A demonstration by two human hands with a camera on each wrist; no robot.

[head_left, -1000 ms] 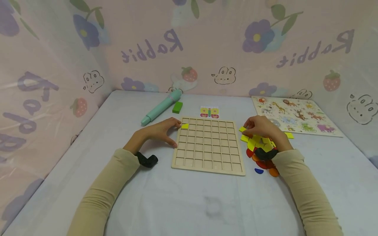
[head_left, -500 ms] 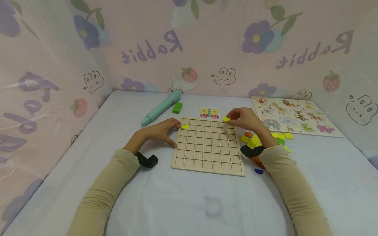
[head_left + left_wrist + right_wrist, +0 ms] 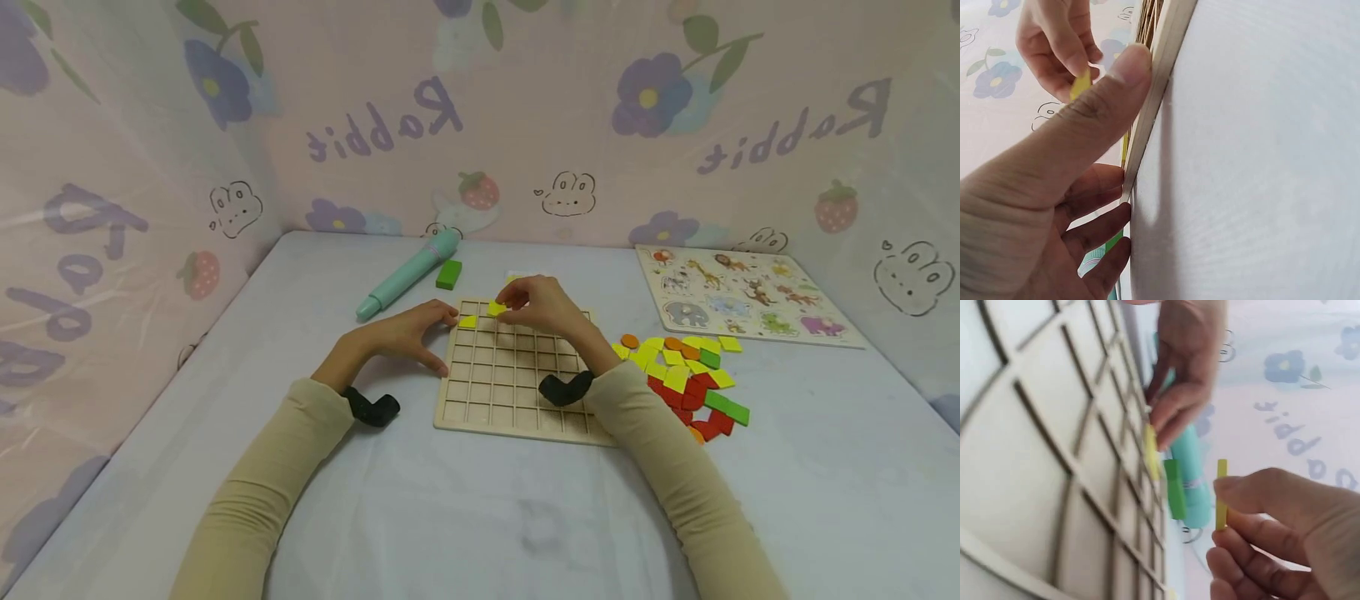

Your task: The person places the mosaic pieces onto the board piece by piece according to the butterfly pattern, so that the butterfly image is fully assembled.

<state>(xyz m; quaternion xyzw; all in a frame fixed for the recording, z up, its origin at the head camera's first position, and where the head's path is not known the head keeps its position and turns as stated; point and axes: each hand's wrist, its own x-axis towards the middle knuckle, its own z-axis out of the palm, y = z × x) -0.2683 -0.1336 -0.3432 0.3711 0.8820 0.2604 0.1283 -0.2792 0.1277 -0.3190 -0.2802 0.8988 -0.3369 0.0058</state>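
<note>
A wooden grid board (image 3: pixel 502 396) lies on the white-covered table, with one yellow tile (image 3: pixel 467 322) in its far left corner area. My left hand (image 3: pixel 401 337) rests against the board's left edge, thumb and fingertips spread along that side. Over the board's far rows, my right hand (image 3: pixel 551 312) pinches a second yellow tile (image 3: pixel 1222 503) between thumb and fingers. That tile is seen edge-on and clear of the grid in the right wrist view. Behind the right hand, the small pattern card (image 3: pixel 517 276) is mostly hidden.
Loose yellow, red, orange and green pieces (image 3: pixel 675 379) lie in a pile right of the board. An animal puzzle board (image 3: pixel 750 300) sits at the back right. Beyond the left hand are a mint-green pen-shaped object (image 3: pixel 408 275) and a green block (image 3: pixel 448 275).
My right hand has picked up a yellow tile from the pile and carried it left across the board's far side. The left hand has stayed at the board's edge.
</note>
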